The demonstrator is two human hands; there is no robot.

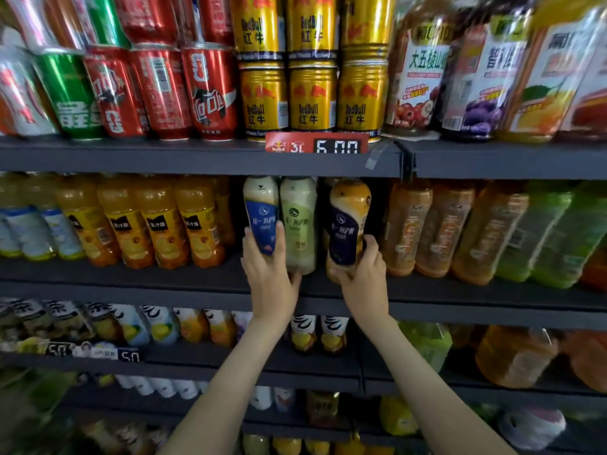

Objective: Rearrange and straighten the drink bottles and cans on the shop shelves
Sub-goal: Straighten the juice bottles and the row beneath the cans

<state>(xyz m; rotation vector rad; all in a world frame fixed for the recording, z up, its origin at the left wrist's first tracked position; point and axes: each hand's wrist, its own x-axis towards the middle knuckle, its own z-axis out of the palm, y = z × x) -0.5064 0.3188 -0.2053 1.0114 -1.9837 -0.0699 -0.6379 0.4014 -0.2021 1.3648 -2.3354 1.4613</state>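
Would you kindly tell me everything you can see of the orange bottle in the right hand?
The orange bottle looks like glossy plastic: orange shoulder with cream patches, dark navy label with pale print round the waist. Its cap is hidden by the shelf above. It is roughly upright at the front of the middle shelf, apart from the green bottle on its left. The right hand grips its lower part, hiding the base.

The left hand (269, 274) covers the base of the blue bottle (261, 208), the right hand (364, 277) that of the orange bottle (349, 221); both caps sit hidden behind the shelf lip (197, 159). Top cans (259, 21) are cropped by the frame; bottom bottles (399, 418) blur beyond reading.
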